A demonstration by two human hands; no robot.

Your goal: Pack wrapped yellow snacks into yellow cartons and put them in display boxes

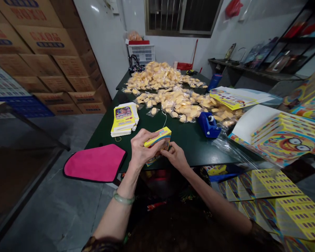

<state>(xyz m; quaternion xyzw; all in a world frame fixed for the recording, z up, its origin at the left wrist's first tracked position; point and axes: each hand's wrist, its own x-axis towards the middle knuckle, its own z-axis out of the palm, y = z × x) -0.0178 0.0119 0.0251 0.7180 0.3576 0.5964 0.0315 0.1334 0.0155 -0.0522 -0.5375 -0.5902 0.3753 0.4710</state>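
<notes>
A small yellow printed carton [165, 132] is tilted above the near edge of the dark green table. My left hand [143, 148], with a pale bangle on its wrist, is closed round it from the left, the thumb across the near face. My right hand [176, 156] has its fingertips pinched against the carton's lower right side. Left of the carton stands a stack of yellow and white cards [124, 119]. Beyond it, clear-wrapped yellow pieces [178, 99] are heaped over the table. To the right sits a blue tape dispenser [209, 125].
A pink, dark-edged pad [96, 163] juts out at the table's left. An open carton of printed boxes [291, 140] is on the right, above rows of yellow boxes [275, 183]. Brown cartons [44, 59] are stacked along the left wall. A white crate [141, 54] stands behind.
</notes>
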